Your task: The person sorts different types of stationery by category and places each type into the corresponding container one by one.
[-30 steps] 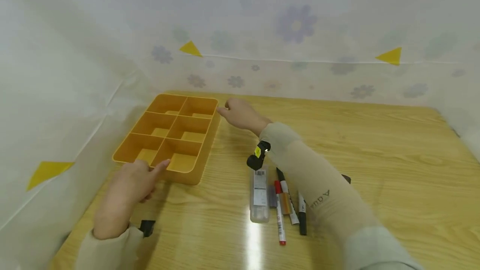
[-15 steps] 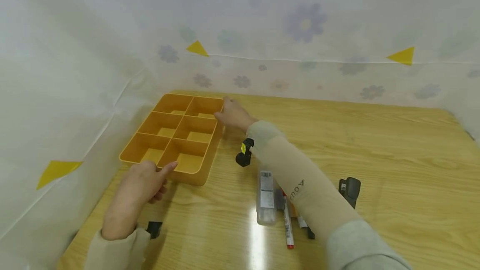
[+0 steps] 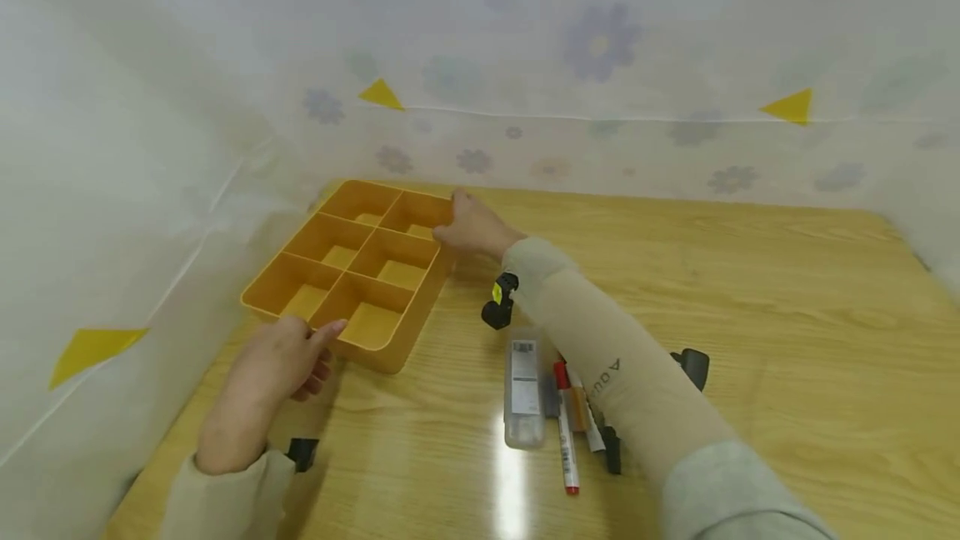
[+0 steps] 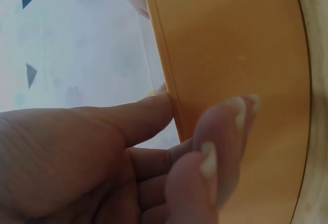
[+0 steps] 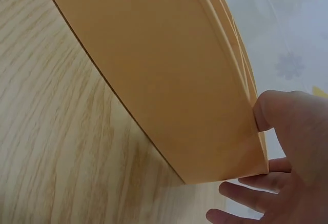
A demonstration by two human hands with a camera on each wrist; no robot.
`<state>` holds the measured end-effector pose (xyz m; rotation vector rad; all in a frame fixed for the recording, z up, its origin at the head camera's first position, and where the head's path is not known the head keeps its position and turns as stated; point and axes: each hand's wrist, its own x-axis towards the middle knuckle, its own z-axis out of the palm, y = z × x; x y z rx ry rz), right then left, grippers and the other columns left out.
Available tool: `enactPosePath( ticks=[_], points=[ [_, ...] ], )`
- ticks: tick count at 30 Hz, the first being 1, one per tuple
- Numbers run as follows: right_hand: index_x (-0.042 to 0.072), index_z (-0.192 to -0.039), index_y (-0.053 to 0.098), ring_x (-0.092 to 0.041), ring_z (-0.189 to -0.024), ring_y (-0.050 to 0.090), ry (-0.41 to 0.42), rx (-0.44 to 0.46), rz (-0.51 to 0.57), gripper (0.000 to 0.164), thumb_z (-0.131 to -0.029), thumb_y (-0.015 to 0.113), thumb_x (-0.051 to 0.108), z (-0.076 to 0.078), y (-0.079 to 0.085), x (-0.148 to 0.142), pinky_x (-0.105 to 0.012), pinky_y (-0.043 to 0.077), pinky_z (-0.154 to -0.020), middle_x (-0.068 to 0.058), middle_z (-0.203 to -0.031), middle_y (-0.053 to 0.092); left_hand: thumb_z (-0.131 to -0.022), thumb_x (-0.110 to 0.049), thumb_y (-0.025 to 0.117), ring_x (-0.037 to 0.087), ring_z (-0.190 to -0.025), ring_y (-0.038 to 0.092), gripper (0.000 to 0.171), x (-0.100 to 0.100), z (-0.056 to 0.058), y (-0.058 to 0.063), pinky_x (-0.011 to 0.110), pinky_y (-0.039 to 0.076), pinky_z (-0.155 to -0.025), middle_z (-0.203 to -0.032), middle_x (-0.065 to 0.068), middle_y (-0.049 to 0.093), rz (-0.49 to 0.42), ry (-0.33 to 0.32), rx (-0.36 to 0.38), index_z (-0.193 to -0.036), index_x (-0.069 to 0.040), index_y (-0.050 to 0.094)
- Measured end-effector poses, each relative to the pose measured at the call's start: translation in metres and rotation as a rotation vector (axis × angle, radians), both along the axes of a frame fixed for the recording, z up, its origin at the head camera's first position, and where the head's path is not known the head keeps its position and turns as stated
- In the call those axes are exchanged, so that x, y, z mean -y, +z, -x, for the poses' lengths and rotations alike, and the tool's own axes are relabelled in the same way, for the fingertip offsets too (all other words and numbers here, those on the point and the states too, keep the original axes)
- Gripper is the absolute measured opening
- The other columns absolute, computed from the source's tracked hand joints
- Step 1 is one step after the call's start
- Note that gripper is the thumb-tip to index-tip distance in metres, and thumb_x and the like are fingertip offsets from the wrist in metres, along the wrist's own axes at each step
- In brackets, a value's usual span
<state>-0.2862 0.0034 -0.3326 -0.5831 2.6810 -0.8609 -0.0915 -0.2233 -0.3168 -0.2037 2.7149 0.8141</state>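
Note:
A yellow-orange organizer box (image 3: 417, 307) with several compartments sits at the left of the wooden table. My left hand (image 3: 266, 377) grips its near wall, with the thumb at the rim and the other fingers curled against the outside in the left wrist view. At the far right corner, my right hand (image 3: 480, 227) holds the box; in the right wrist view the thumb (image 5: 266, 114) presses at the rim, and the other fingers reach round the corner. The compartments that show hold nothing.
Right of the box lie a clear plastic case (image 3: 524, 394), a red marker (image 3: 567, 432) and other markers, partly hidden under my right forearm. A black object (image 3: 693, 367) lies beyond that arm. White flowered sheets (image 3: 600, 148) hang behind and to the left.
My right hand has come in to the box's far right corner and taken hold. The box has turned slightly clockwise, its far end shifting right. My left hand stays at the near side.

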Motion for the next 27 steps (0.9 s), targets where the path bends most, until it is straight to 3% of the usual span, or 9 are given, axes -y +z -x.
enactPosePath(
  ticks=[3,5,8,12,20,27],
  points=[
    [0.001,-0.144,0.007,-0.026,-0.13,0.026,-0.01,0.004,-0.024,0.08,-0.089,0.054,0.037,0.0,0.003,-0.005,-0.04,0.029,-0.106,-0.016,-0.149,0.018,-0.097,-0.046,0.038,0.02,-0.052,0.059,0.056,0.002,0.003,0.0,0.032,0.051,-0.05,-0.062,0.006,0.063,-0.017,-0.005,0.003,-0.075,-0.001,0.062],
    [0.002,-0.142,0.014,-0.026,-0.123,0.036,-0.02,-0.019,-0.044,0.074,-0.09,0.054,0.036,0.001,0.003,-0.008,-0.04,0.036,-0.101,-0.015,-0.144,0.028,-0.097,-0.044,0.039,0.02,-0.053,0.059,0.054,0.002,0.004,0.0,0.032,0.052,-0.05,-0.063,0.007,0.063,-0.033,-0.005,0.0,-0.076,0.0,0.062],
    [0.001,-0.127,0.036,-0.024,-0.097,0.051,-0.028,-0.095,-0.094,0.048,-0.091,0.053,0.029,0.004,0.0,-0.015,-0.036,0.048,-0.08,-0.014,-0.118,0.05,-0.098,-0.039,0.04,0.02,-0.054,0.06,0.051,0.003,0.006,0.0,0.032,0.052,-0.049,-0.063,0.008,0.063,-0.05,-0.007,-0.004,-0.075,0.001,0.062],
    [0.006,-0.097,0.047,-0.02,-0.07,0.049,-0.019,-0.191,-0.196,0.017,-0.093,0.05,0.022,0.006,-0.001,-0.024,-0.031,0.044,-0.058,-0.007,-0.086,0.053,-0.099,-0.031,0.04,0.02,-0.053,0.059,0.046,0.004,0.008,0.002,0.032,0.052,-0.048,-0.063,0.008,0.063,-0.058,-0.011,-0.005,-0.074,0.001,0.06],
    [0.007,-0.086,0.05,-0.019,-0.069,0.049,0.024,-0.26,-0.331,0.01,-0.09,0.051,0.017,0.001,0.005,-0.034,-0.03,0.045,-0.055,-0.006,-0.08,0.054,-0.099,-0.019,0.034,0.02,-0.052,0.059,0.041,0.005,0.014,0.004,0.032,0.052,-0.048,-0.064,0.01,0.064,-0.043,-0.017,0.015,-0.075,0.004,0.059],
    [0.008,-0.086,0.05,-0.018,-0.066,0.051,0.051,-0.219,-0.399,0.007,-0.089,0.052,0.014,-0.011,0.017,-0.048,-0.027,0.045,-0.05,-0.005,-0.08,0.055,-0.097,-0.011,0.03,0.019,-0.05,0.058,0.038,0.002,0.024,0.007,0.031,0.051,-0.048,-0.059,0.007,0.061,0.035,-0.103,0.011,-0.075,0.004,0.058]
  ],
)
